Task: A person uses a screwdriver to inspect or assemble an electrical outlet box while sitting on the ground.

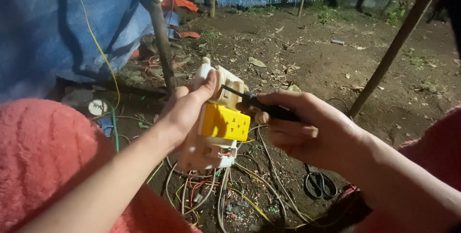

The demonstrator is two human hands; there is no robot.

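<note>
Head view: left hand (185, 110) grips socket box (216, 122); right hand (307, 129) fisted on screwdriver (254, 102), tip at top screw. Box looks open, wires (225, 190) loose: work unfinished.

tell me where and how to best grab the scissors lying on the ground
Take the scissors by the two dark finger loops, coming straight down from above. They lie flat on the dirt beside the wires, loops up and open; the blades are hidden under the right hand.

Bare dirt ground (307, 55) carries tangled wires (240, 190), scissors (319, 185) and dry leaves (257, 62).
</note>
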